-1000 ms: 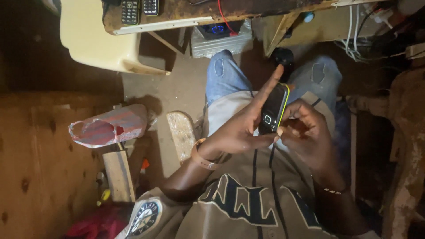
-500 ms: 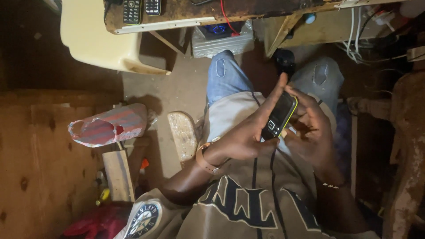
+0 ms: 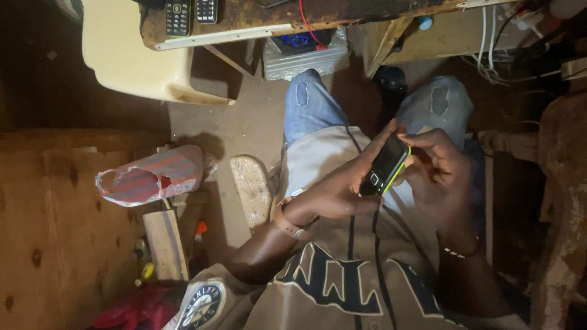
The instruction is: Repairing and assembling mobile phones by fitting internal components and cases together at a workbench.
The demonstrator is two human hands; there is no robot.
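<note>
Room around the hands is tight: a workbench edge [image 3: 232, 33] crosses the top of the frame, knees just below it. Both the left hand [image 3: 333, 189] and right hand [image 3: 437, 174] grip a black phone with yellow-green trim [image 3: 385, 165] right of centre, its long axis running lower left to upper right. Compared with a second ago, it sits lower and flatter over the lap.

The phone [image 3: 385, 166] has dropped lower, seemingly flatter, between both hands.
</note>
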